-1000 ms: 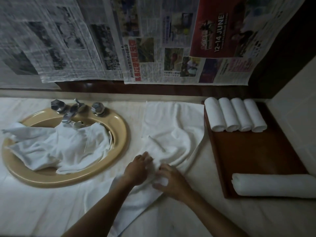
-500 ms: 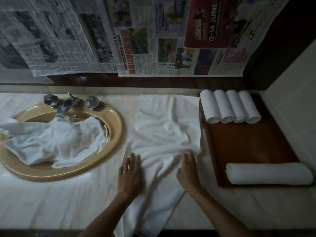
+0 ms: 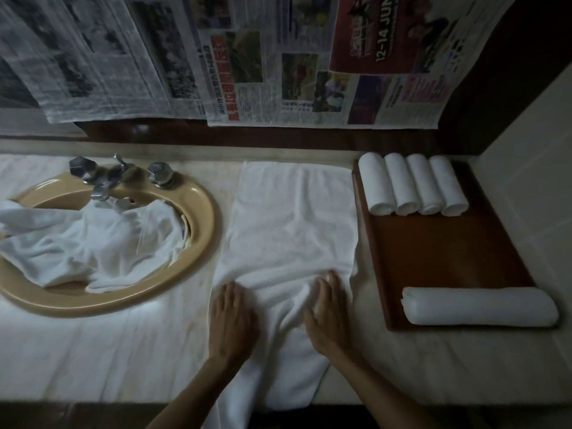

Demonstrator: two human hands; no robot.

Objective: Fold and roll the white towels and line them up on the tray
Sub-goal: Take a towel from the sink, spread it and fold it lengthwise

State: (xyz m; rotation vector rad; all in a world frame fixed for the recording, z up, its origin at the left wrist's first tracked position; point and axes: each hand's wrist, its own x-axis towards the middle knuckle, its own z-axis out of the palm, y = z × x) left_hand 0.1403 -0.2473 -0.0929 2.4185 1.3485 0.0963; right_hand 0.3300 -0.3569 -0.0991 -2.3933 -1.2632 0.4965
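Observation:
A white towel (image 3: pixel 291 230) lies spread lengthwise on the counter, its near end hanging over the front edge. My left hand (image 3: pixel 232 320) presses flat on its left side with straight fingers. My right hand (image 3: pixel 325 314) rests on its right side, fingers straight, with a fold of cloth bunched between the two hands. To the right sits a brown wooden tray (image 3: pixel 439 252). Several rolled white towels (image 3: pixel 411 184) stand in a row at its far end. One longer rolled towel (image 3: pixel 479 306) lies across its near end.
A tan oval sink (image 3: pixel 198 243) on the left holds a heap of loose white towels (image 3: pixel 86 243), with chrome taps (image 3: pixel 117 174) behind it. Newspaper sheets (image 3: pixel 278 63) hang on the back wall. A tiled wall (image 3: pixel 532 168) closes off the right side.
The towel went from crumpled to spread out lengthwise. Both hands moved apart and opened flat on it, then slid slightly back toward me.

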